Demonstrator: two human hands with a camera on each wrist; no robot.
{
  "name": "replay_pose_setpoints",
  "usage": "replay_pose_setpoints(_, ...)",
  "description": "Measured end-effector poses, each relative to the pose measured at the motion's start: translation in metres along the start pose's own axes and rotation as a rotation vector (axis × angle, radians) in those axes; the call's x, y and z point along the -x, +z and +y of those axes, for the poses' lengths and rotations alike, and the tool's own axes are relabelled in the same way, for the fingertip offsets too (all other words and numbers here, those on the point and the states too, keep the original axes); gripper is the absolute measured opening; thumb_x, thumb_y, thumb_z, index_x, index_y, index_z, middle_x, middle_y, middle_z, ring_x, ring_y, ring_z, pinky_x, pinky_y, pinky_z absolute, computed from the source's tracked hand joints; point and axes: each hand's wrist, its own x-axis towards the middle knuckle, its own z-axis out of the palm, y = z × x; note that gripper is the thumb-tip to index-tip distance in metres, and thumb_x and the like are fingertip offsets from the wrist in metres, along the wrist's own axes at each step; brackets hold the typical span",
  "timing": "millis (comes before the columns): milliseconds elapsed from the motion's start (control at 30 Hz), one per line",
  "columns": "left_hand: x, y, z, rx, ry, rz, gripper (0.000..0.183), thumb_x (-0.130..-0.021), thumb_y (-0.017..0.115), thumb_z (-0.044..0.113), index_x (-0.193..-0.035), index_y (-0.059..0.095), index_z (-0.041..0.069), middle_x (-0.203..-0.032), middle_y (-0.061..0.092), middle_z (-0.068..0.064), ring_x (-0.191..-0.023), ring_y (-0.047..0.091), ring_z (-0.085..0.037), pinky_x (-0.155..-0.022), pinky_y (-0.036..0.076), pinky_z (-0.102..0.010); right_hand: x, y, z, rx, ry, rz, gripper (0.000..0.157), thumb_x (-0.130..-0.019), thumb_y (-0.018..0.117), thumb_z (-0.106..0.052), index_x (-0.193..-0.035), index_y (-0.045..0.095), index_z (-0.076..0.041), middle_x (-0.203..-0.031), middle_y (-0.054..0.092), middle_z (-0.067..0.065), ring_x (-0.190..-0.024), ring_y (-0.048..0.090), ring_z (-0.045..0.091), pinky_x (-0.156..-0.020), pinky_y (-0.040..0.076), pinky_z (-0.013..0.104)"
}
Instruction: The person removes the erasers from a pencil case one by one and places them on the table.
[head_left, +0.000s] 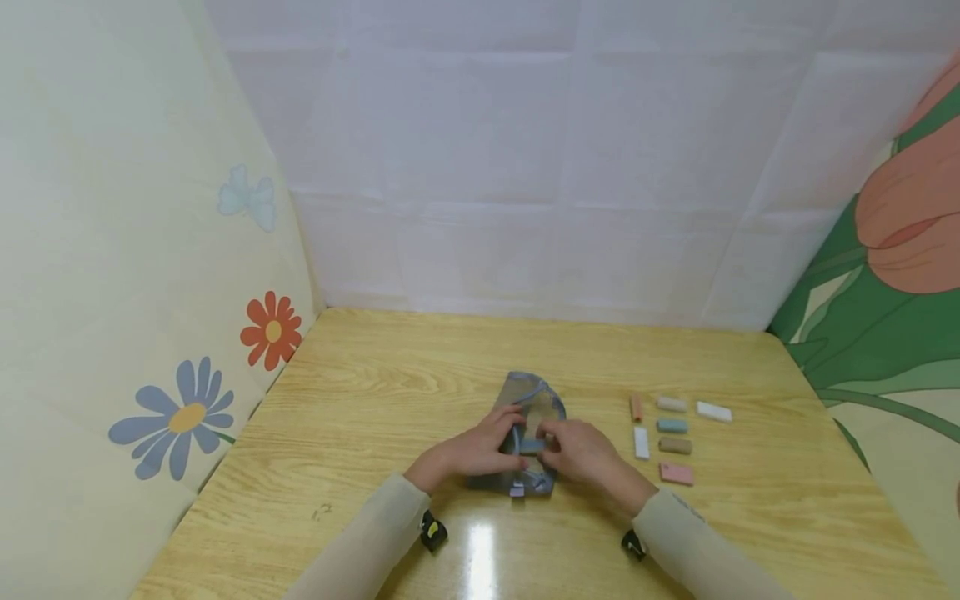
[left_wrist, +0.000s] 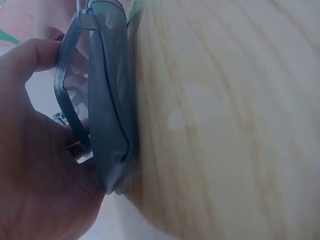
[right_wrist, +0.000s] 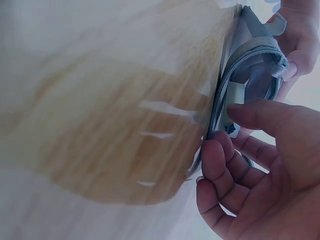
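A see-through zip pouch (head_left: pixel 517 389) with grey-blue trim lies on the table in the head view, its zip open. My left hand (head_left: pixel 480 448) grips its opening edge; in the left wrist view, the fingers hold the raised grey rim (left_wrist: pixel 72 112) apart from the mesh side. My right hand (head_left: pixel 588 454) is at the opening from the right. In the right wrist view, its thumb and curled fingers pinch a small pale blue-green block (right_wrist: pixel 235 92) inside the zip line. Fingers partly cover the block, so its full shape is hidden.
Right of the pouch lie several small blocks: orange (head_left: pixel 637 407), beige (head_left: pixel 672 404), teal (head_left: pixel 672 426), brown (head_left: pixel 676 446), pink (head_left: pixel 677 473), and two white ones (head_left: pixel 641 443). The wooden table (head_left: pixel 375 367) meets a white cloth (head_left: pixel 480 167) behind and floral cloths at both sides.
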Motion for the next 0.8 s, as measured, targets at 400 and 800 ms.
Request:
replay_pose_setpoints(400,0.0,-0.001,0.002,0.009,-0.011,0.002,0.084,-0.088,0.06,0.056,-0.151,0.039,0.006,-0.166,0.021,-0.012,-0.15,0.026,-0.032,-0.118,0.032,-0.05,0.003,-0.003,0.003,0.018,0.013,0.018,0.018,-0.085,0.077,-0.02,-0.102,0.071,-0.017,-0.076,0.062,-0.006,-0.069,0.054,0.011,-0.062,0.048,0.033)
replay_pose_setpoints(800,0.0,0.001,-0.002,0.024,-0.005,0.003,0.082,-0.089,0.058,0.057,-0.15,0.04,0.007,-0.165,0.021,-0.011,-0.151,0.025,-0.032,-0.118,0.032,-0.051,0.005,-0.007,0.012,0.014,0.028,0.031,0.02,-0.085,0.078,-0.02,-0.104,0.072,-0.017,-0.08,0.064,-0.006,-0.072,0.057,0.012,-0.065,0.05,0.035)
